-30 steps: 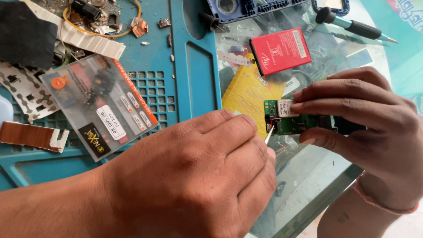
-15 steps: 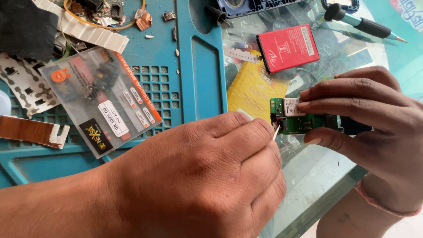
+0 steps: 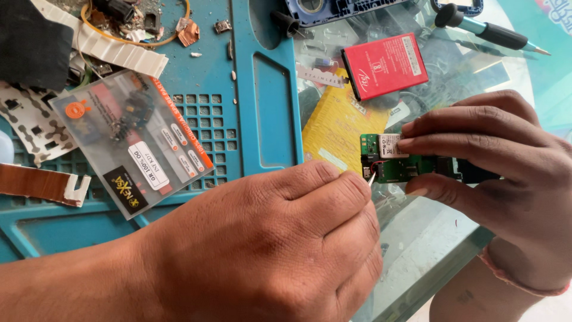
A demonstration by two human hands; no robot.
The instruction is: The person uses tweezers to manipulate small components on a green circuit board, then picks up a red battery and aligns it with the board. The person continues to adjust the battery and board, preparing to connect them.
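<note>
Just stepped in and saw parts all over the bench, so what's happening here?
A person is working on a small green circuit board. The right hand pinches it above the glass tabletop, while the left hand puts a thin metal tool tip to the board's left edge. Nearby lie a red phone battery, a yellow packet, a clear parts packet on the blue repair mat, and a screwdriver.

Left hand (image 3: pixel 280 244) curled in a loose fist, right hand (image 3: pixel 500 161) pinching with extended fingers.
</note>
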